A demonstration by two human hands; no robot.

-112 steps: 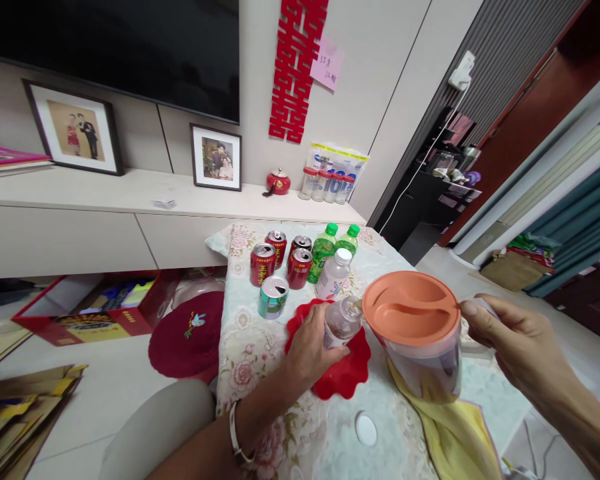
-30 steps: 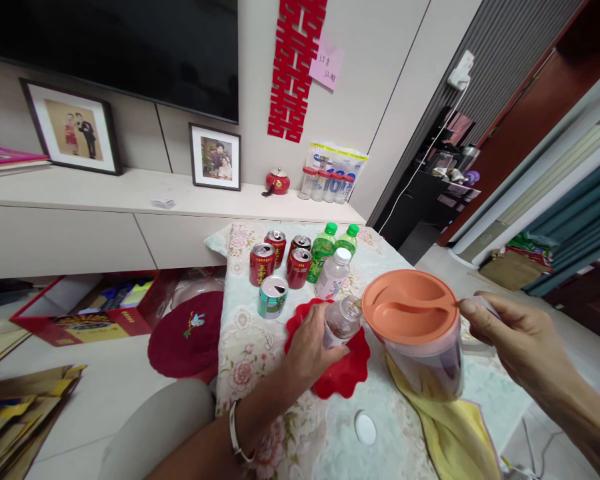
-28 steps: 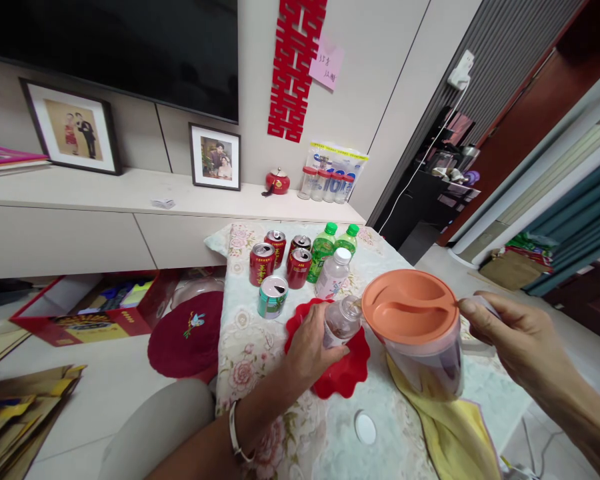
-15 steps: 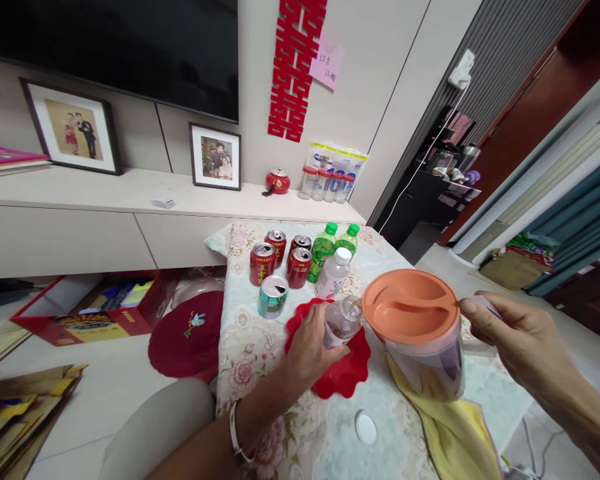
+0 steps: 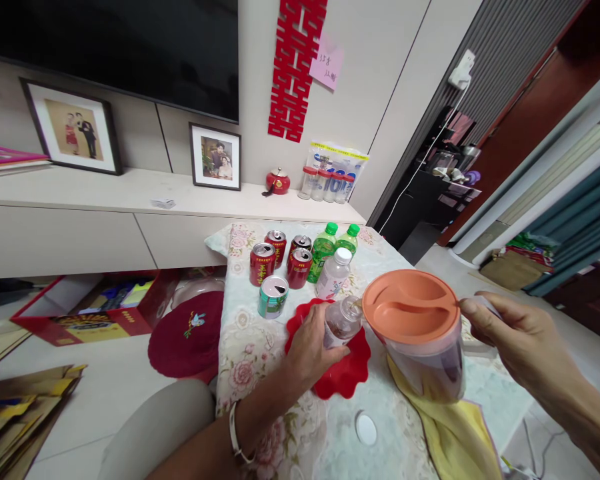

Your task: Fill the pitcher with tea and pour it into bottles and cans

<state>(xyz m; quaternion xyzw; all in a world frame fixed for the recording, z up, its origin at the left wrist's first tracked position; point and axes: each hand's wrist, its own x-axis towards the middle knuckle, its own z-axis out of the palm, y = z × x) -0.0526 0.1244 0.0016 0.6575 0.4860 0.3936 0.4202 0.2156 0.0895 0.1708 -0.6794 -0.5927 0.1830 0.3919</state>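
My left hand (image 5: 313,343) is closed around a clear uncapped plastic bottle (image 5: 344,320) with some brown liquid in it, held over a red scalloped plate (image 5: 347,377). In my right hand (image 5: 510,327) is the handle of a clear pitcher (image 5: 425,367) with an orange lid (image 5: 411,305). The pitcher tilts left, its spout at the bottle's mouth, where a thin brown stream shows. A white bottle cap (image 5: 366,428) lies on the floral tablecloth (image 5: 250,407) near me. Under the pitcher is a yellow cloth (image 5: 455,427).
Behind the plate stand a green can (image 5: 273,297), several red cans (image 5: 263,263), a white-capped bottle (image 5: 333,275) and two green-capped bottles (image 5: 323,252). A maroon stool (image 5: 187,333) is left of the table. Beyond runs a white cabinet (image 5: 180,200) with framed photos.
Almost nothing differs. Both hands, the bottle and the tilted pitcher keep their places, with the thin stream still at the bottle's mouth.
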